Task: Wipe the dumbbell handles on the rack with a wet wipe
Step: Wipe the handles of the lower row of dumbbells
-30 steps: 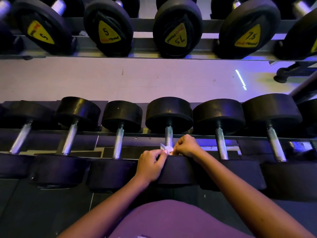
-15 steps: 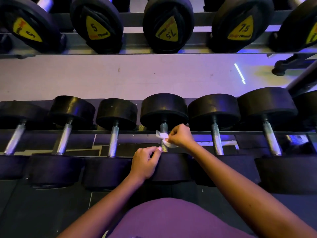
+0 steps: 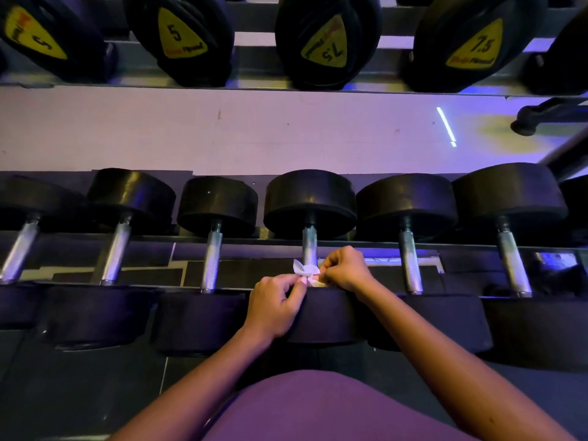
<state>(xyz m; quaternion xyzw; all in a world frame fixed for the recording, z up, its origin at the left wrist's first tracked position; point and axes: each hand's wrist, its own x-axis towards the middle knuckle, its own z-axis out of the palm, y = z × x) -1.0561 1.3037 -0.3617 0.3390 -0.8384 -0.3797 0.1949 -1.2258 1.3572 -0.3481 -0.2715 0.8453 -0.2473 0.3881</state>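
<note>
The wet wipe [image 3: 304, 270] is pinched by the left hand [image 3: 275, 305] and gripped by the right hand [image 3: 345, 268] at the near end of the middle handle [image 3: 309, 245], against the near weight head [image 3: 327, 316]. Open gaps are seen on either side, before the neighbouring handles [image 3: 211, 256]. The rack [image 3: 254, 241] is lit violet.

Dim purple-blue light, glare on wall, bowed wide-angle edges, mild blur
</note>
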